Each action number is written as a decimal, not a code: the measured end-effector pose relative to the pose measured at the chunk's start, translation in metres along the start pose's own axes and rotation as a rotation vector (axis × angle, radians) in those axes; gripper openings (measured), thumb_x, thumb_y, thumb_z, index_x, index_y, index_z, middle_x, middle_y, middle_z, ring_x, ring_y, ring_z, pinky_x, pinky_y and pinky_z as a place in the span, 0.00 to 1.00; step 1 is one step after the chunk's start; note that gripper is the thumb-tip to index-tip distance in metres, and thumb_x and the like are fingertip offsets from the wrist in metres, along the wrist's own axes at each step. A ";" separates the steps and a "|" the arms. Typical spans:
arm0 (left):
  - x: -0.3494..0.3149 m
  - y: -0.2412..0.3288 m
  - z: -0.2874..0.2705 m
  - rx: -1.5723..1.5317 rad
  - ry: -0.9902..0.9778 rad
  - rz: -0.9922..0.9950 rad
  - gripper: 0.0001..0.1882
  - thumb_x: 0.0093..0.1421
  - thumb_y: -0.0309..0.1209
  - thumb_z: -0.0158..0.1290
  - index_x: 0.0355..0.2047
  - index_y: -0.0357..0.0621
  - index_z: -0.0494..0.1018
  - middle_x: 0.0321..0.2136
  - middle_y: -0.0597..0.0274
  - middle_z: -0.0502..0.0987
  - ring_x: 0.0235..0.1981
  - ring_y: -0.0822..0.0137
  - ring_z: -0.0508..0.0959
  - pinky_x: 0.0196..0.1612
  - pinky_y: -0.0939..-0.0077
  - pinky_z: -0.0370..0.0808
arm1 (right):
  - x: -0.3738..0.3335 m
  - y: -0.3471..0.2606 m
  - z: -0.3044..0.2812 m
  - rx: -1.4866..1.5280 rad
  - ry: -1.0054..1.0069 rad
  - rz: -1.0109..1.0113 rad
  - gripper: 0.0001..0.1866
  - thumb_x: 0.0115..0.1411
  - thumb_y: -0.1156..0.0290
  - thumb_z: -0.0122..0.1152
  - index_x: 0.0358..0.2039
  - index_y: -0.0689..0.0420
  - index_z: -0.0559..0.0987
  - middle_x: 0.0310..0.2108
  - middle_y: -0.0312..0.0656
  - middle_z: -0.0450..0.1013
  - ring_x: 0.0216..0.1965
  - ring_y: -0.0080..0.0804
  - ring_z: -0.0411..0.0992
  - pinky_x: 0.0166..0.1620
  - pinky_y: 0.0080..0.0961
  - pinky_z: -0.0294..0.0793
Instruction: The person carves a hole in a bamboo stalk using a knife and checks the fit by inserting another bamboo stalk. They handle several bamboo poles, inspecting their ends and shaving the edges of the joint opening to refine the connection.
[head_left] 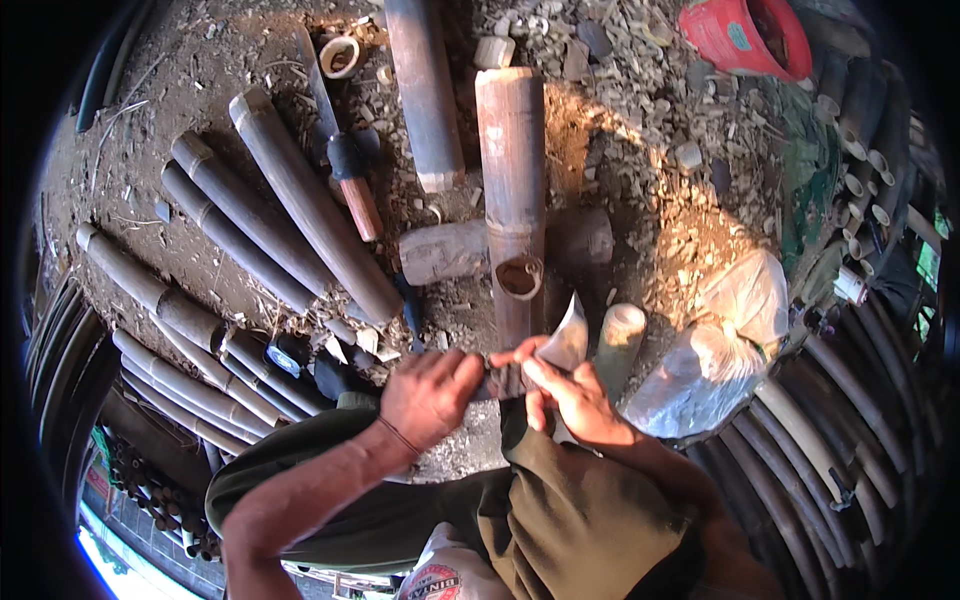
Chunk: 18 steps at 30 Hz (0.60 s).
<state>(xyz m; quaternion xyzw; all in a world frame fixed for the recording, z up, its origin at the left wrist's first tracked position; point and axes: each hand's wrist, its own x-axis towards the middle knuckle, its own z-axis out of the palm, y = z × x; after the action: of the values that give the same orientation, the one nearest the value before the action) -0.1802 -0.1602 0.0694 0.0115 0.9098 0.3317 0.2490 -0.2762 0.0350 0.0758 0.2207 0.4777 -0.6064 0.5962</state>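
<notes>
Close to my lap, both hands meet around a short dark brown piece (503, 382), perhaps a handle or bamboo; its ends are hidden. My left hand (430, 395) is closed round its left end. My right hand (578, 400) pinches a pale, curved, pointed sheet-like piece (566, 338) against the dark piece; I cannot tell whether it is a blade or a folded sheet. Just beyond my hands, a thick bamboo length (513, 150) with a cut hole lies across a short log (445, 252). A short greenish bamboo piece (619, 335) stands by my right hand.
A large knife (345, 165) with a wooden handle lies at upper left, near several bamboo poles (310, 200). Wood chips (640, 160) cover the ground. A clear plastic bag (690, 370) is on the right, a red bucket (745, 40) at the far right. More poles (790, 470) line both sides.
</notes>
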 end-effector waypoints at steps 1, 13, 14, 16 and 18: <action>0.005 0.002 -0.024 0.077 -0.085 -0.032 0.09 0.53 0.27 0.51 0.36 0.46 0.68 0.29 0.60 0.74 0.33 0.61 0.79 0.34 0.65 0.75 | 0.005 0.006 0.001 0.179 -0.024 0.066 0.12 0.69 0.65 0.48 0.48 0.57 0.69 0.49 0.47 0.74 0.17 0.20 0.69 0.20 0.17 0.68; 0.005 0.002 0.020 -0.368 -0.368 -0.366 0.27 0.49 0.35 0.59 0.50 0.47 0.66 0.26 0.49 0.80 0.27 0.48 0.81 0.34 0.54 0.79 | 0.032 0.000 0.005 -0.254 0.232 0.121 0.11 0.64 0.66 0.55 0.37 0.61 0.79 0.21 0.41 0.74 0.15 0.30 0.69 0.26 0.28 0.73; 0.007 0.018 0.028 -0.493 -0.344 -0.427 0.36 0.48 0.34 0.59 0.59 0.49 0.62 0.27 0.46 0.80 0.26 0.47 0.81 0.34 0.55 0.79 | 0.036 0.011 -0.003 -0.490 0.252 -0.059 0.12 0.64 0.65 0.53 0.35 0.61 0.79 0.21 0.42 0.76 0.18 0.34 0.72 0.27 0.29 0.74; 0.009 0.048 0.059 -0.849 -0.098 -0.531 0.40 0.48 0.34 0.58 0.63 0.54 0.58 0.27 0.42 0.79 0.26 0.44 0.80 0.33 0.56 0.79 | 0.041 0.007 -0.003 -0.723 0.356 -0.152 0.14 0.64 0.64 0.49 0.34 0.60 0.79 0.21 0.42 0.78 0.23 0.40 0.77 0.31 0.33 0.76; 0.022 0.070 0.084 -0.845 0.101 -0.563 0.40 0.49 0.35 0.59 0.64 0.56 0.58 0.27 0.42 0.79 0.27 0.42 0.80 0.33 0.56 0.79 | 0.048 0.009 -0.008 -0.839 0.439 -0.189 0.16 0.64 0.61 0.50 0.30 0.61 0.78 0.20 0.41 0.78 0.24 0.40 0.78 0.32 0.33 0.76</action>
<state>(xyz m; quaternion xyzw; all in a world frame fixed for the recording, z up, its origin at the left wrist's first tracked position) -0.1707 -0.0511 0.0472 -0.3518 0.6752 0.5907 0.2673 -0.2792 0.0185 0.0296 0.0394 0.8136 -0.3521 0.4610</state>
